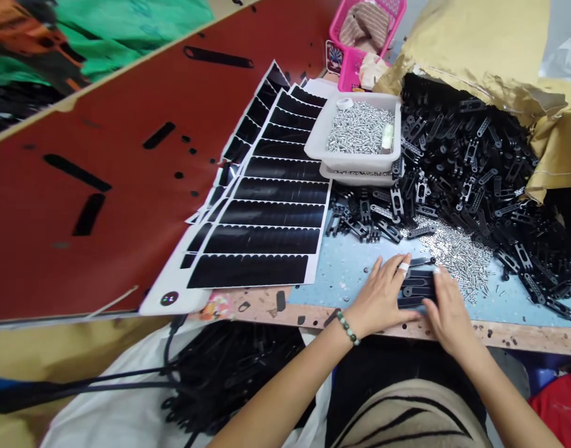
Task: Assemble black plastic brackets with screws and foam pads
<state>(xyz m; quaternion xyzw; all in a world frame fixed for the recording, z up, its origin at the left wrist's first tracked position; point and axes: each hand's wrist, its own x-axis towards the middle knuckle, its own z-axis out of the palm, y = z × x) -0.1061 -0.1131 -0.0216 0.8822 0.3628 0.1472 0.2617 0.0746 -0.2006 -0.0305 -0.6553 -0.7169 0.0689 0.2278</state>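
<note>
A pink basket [398,18] holds striped cloth [364,26]; green sheeting [136,25] lies beyond the red board [136,205].

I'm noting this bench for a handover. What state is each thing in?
Left hand: open, at the black strips
Right hand: open, at their other side
Black strips: lying side by side
White tub: uncovered, holding small metal pieces
Loose metal pieces: spread in a heap
Yellow wrapping: torn along its edge
Black-and-white sheets: overlapping

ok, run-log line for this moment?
left hand: against left side of black strips | right hand: against their right side | nearby: loose screws, black parts heap | rest: white tub, sheets with black panels
</note>
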